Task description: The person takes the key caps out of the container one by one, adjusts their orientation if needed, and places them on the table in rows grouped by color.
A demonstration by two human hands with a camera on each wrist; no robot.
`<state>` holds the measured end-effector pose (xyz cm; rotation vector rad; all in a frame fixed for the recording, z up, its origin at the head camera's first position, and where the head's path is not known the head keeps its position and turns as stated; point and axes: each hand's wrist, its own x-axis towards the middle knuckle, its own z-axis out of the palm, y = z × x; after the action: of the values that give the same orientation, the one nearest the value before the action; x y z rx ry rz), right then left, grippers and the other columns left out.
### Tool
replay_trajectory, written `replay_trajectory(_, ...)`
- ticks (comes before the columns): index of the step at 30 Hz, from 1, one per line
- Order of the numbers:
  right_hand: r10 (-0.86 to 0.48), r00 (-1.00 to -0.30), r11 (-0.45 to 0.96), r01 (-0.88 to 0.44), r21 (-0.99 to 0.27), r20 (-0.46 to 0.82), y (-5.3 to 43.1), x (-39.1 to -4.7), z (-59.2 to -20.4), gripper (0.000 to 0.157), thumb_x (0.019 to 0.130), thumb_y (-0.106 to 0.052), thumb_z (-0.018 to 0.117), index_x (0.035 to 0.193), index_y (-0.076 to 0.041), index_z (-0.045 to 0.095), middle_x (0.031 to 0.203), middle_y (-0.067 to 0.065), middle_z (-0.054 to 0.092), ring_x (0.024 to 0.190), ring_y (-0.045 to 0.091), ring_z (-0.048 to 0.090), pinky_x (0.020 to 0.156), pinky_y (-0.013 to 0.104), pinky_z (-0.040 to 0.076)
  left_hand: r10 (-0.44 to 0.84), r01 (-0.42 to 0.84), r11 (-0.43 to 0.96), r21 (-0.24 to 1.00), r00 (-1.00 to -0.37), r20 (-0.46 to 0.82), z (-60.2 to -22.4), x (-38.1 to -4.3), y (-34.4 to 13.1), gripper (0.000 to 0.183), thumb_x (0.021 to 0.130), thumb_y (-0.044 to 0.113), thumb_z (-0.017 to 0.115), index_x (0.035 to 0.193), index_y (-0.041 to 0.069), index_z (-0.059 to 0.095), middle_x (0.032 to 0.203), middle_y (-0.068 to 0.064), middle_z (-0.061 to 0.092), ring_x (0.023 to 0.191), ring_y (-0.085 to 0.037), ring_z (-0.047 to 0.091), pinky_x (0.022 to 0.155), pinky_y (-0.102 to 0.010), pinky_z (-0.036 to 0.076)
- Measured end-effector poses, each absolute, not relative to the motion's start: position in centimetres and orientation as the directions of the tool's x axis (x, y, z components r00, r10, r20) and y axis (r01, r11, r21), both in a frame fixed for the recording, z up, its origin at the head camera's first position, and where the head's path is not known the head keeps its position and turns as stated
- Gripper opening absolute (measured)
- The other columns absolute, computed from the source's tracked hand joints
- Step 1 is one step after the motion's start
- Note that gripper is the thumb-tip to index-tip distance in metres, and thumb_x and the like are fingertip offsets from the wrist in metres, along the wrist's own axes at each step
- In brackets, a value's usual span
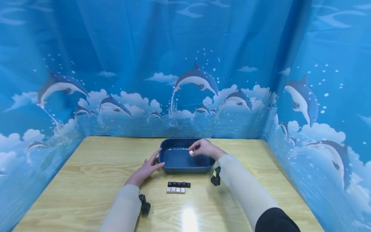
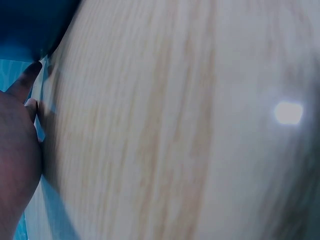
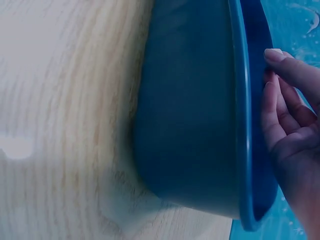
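A dark blue rectangular basin [image 1: 186,170] stands near the table's far edge. My right hand [image 1: 204,148] pinches a small white keycap [image 1: 191,153] between thumb and fingers, over the right part of the basin. In the right wrist view, that hand [image 3: 295,115] reaches past the basin's rim [image 3: 245,125]. My left hand [image 1: 146,169] touches the basin's left end, fingers spread and fairly straight, the thumb at the front left corner. Closer to me lie a row of black keycaps [image 1: 179,184] and, right before it, a row of white keycaps [image 1: 175,190].
The light wooden table [image 1: 95,180] carries all of this. A blue curtain [image 1: 139,64] printed with dolphins hangs behind it and along both sides. Light glares off the tabletop near the front.
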<state>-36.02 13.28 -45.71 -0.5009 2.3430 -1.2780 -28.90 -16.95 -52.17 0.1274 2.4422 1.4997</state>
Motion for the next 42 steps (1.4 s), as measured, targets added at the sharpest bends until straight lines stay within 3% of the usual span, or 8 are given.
replay_trajectory(19,-0.613,-0.788,0.434,-0.271,-0.859,-0.061,14.2,-32.1,-44.7,0.023,0.084,-0.001,0.074,0.107,0.001,0.073,0.102,0.004,0.064,0.089,0.019,0.065,0.078,0.032,0.057,0.206,-0.095,0.455,0.885,-0.956,-0.208,-52.0,-28.7,-17.1,0.083,0.092,0.048,0.063,0.157,0.035,0.013,0.155,-0.022,0.026,0.141,-0.044,-0.020,0.107,-0.062,-0.020)
replay_trajectory(26,-0.642,-0.766,0.402,-0.304,-0.864,-0.029,14.4,-30.3,-44.5,0.023,0.083,0.001,0.074,0.106,0.004,0.073,0.103,0.004,0.065,0.088,0.017,0.066,0.077,0.031,0.058,0.212,-0.078,0.463,0.883,-0.958,-0.195,-52.1,-28.8,-17.0,0.080,0.095,0.042,0.062,0.157,0.033,0.014,0.155,-0.022,0.027,0.141,-0.044,-0.019,0.108,-0.061,-0.020)
replay_trajectory(32,-0.620,-0.784,0.420,-0.307,-0.854,-0.023,14.4,-29.1,-44.3,0.023,0.080,-0.003,0.078,0.102,0.001,0.075,0.099,0.001,0.067,0.088,0.017,0.066,0.076,0.029,0.057,0.212,-0.085,0.463,0.882,-0.956,-0.203,-52.1,-28.9,-17.0,0.080,0.095,0.042,0.062,0.157,0.033,0.013,0.155,-0.023,0.027,0.142,-0.044,-0.019,0.107,-0.061,-0.021)
replay_trajectory(38,-0.569,-0.820,0.405,-0.215,-0.889,-0.060,14.2,-27.7,-44.7,0.017,0.079,-0.001,0.079,0.096,-0.004,0.076,0.099,0.003,0.067,0.081,0.019,0.070,0.072,0.033,0.059,0.212,-0.086,0.466,0.881,-0.956,-0.205,-51.9,-28.9,-16.9,0.078,0.096,0.039,0.061,0.157,0.033,0.013,0.155,-0.023,0.026,0.141,-0.045,-0.021,0.106,-0.063,-0.020)
replay_trajectory(42,-0.535,-0.844,0.442,-0.238,-0.865,-0.041,14.0,-26.8,-45.1,0.017,0.077,-0.001,0.080,0.093,-0.007,0.077,0.095,0.000,0.069,0.081,0.015,0.068,0.072,0.029,0.058,0.217,-0.080,0.469,0.880,-0.955,-0.203,-51.9,-28.9,-16.9,0.078,0.096,0.039,0.061,0.157,0.033,0.013,0.155,-0.023,0.026,0.141,-0.045,-0.020,0.107,-0.063,-0.019)
